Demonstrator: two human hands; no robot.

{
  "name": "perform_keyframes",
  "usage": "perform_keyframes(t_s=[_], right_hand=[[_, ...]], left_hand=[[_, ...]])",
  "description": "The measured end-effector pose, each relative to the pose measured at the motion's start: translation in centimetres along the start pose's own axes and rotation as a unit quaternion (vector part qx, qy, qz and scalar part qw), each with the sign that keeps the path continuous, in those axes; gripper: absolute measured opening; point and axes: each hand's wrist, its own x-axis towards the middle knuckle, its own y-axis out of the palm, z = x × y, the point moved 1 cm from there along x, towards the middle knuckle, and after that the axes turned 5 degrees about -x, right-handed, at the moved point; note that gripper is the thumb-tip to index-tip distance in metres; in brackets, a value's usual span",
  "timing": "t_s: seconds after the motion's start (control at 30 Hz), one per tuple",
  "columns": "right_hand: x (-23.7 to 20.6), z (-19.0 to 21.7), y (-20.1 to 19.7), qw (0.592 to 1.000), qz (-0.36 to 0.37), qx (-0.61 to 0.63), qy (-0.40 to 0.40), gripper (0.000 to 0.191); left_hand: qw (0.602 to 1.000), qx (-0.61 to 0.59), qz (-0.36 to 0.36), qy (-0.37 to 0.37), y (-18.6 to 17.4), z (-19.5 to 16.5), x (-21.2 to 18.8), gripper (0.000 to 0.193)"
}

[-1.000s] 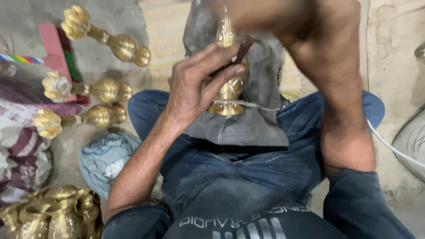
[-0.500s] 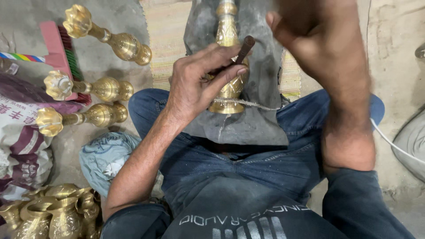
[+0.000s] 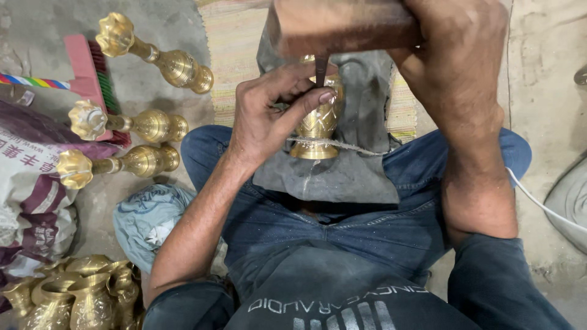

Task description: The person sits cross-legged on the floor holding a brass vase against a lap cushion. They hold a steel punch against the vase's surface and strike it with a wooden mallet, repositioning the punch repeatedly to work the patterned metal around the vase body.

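Change since earlier frame: right hand (image 3: 455,67) comes down; the wooden mallet (image 3: 342,25) it grips now sits right over the top of the chisel (image 3: 320,72), where a moment ago the hand was raised and further to the right.
Left hand: left hand (image 3: 269,116) is closed around the thin dark chisel, fingers pinching it near the tip and thumb pressing along the brass piece (image 3: 318,125).
Right hand: closed tight on the mallet; the handle is hidden inside the fist.
Place of the brass piece: it lies on a grey cloth (image 3: 342,177) over the person's lap, between the knees, with a string (image 3: 342,145) stretched across its base.
Handling, as a judgement: the brass looks hard, heavy for its size and smooth, so it probably slips and rolls easily; the cloth and string seem to keep it steady. Its carved surface can dent by a wrong blow.
Where to hold: best around the narrow waist above the flared foot, where the fingers are already.
Nearby: three brass stands (image 3: 122,125) lie on the floor at the left, well apart; brass pots (image 3: 73,296) stand at the lower left corner.
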Motion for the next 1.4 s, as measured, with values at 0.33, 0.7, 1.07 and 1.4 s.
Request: perform_keyframes(t_s=[0.33, 0.7, 1.07, 1.4], right_hand=[[0.0, 0.7, -0.9, 0.986, 0.017, 0.106, 0.126, 0.028], [0.8, 2.0, -1.4, 0.986, 0.012, 0.151, 0.069, 0.032], [0.8, 2.8, -1.9, 0.980, 0.033, -0.154, -0.119, 0.043], [0.0, 1.3, -1.1, 0.998, 0.026, 0.001, -0.062, 0.034]], left_hand=[[0.998, -0.028, 0.015, 0.047, -0.2, -0.9, -0.2, 0.032], [0.999, 0.000, 0.015, 0.045, 0.0, -0.2, -0.2, 0.031], [0.997, 0.065, 0.027, 0.022, -0.3, -0.4, 0.2, 0.028], [0.998, 0.038, 0.026, 0.034, -0.7, -1.7, 0.6, 0.036]])
